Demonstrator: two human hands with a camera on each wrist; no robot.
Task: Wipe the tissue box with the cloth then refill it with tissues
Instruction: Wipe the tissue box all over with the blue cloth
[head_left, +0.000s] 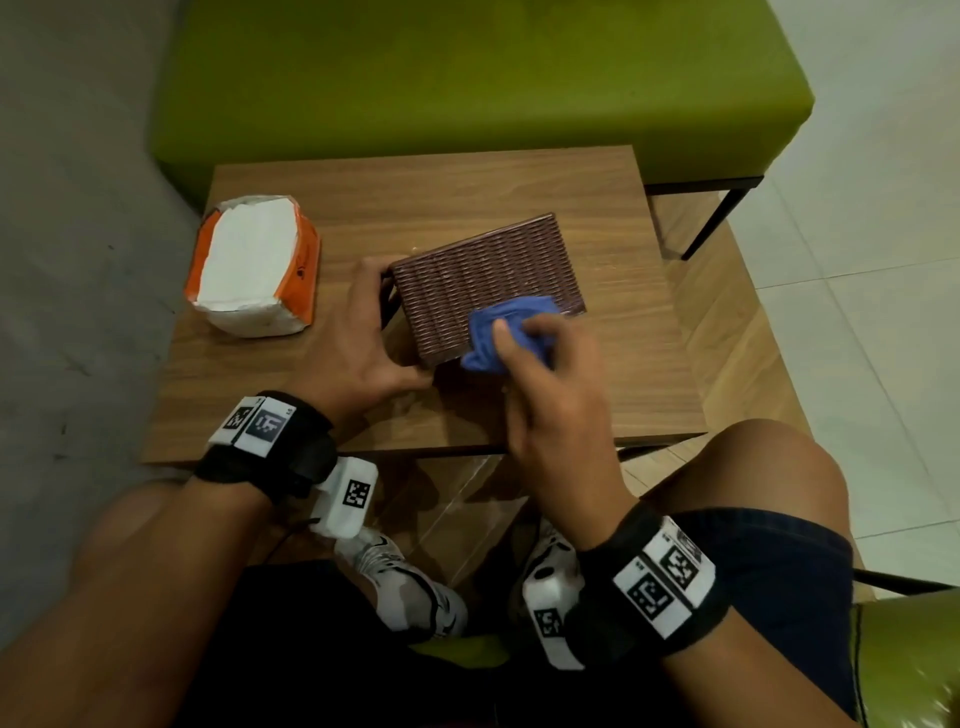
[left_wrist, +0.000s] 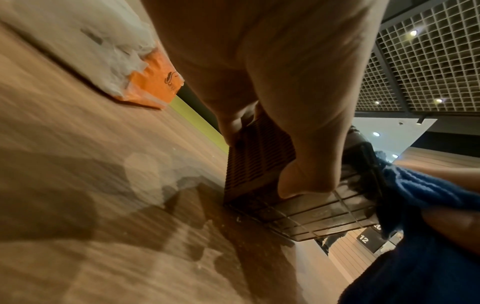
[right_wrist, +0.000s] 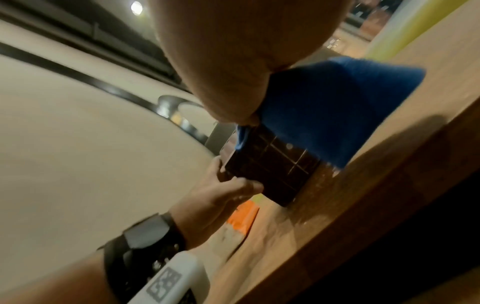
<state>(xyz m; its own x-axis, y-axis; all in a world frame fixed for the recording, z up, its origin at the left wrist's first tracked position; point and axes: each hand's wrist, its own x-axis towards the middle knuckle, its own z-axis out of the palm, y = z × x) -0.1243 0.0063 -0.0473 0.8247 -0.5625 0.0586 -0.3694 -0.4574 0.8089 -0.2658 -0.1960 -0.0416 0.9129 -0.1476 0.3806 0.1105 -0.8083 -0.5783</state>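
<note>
Wood-grain counter (head_left: 597, 374) fills the middle of the head view, with a green bench (head_left: 467, 78) behind it and pale floor tiles at the right. On the counter a brown woven tissue box (head_left: 478, 280) is tipped on its side, its ribbed face upward. The left hand (head_left: 358, 338) grips the box's left end, thumb along the near edge and fingers (left_wrist: 233, 127) curled over the far corner. The right hand (head_left: 550, 395) holds a bunched blue cloth (head_left: 506, 330) against the near right corner of the box; its fingers are closed round the cloth, though their tips are buried in the folds. At the counter's far left, well apart from the box, sits an opened orange pack of tissues (head_left: 254, 265), white sheets showing on top. From the right wrist, the cloth (right_wrist: 337, 107) hides most of the box, leaving only a dark gridded end (right_wrist: 272, 164). Both wrist views are blurred, and the box's opening cannot be made out.
</note>
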